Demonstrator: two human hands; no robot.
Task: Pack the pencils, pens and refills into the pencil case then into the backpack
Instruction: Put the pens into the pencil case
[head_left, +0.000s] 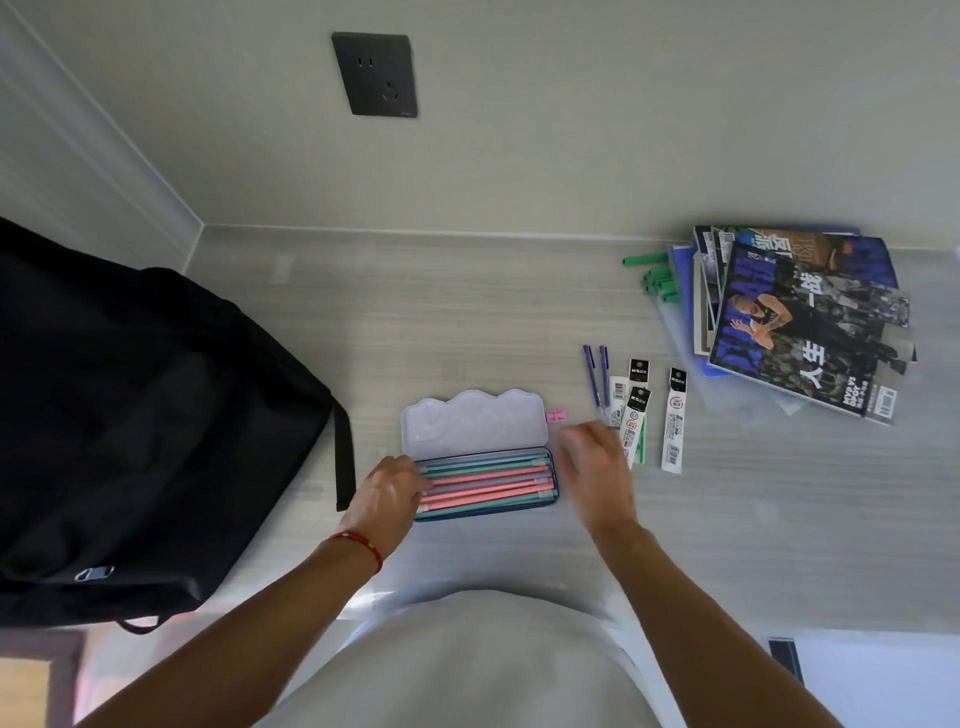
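A pencil case lies open in the middle of the desk, pale lid tipped back. Several pink and teal pencils lie side by side in its blue tray. My left hand rests on the tray's left end, fingers on the pencil tips. My right hand hovers just right of the case, fingers spread and blurred, holding nothing I can see. Two purple pens and three packaged refills lie right of that hand. A black backpack lies flat at the left.
A stack of magazines sits at the back right, with several green markers poking out at its left side. A small pink eraser lies by the lid's right corner. The wall carries a dark socket.
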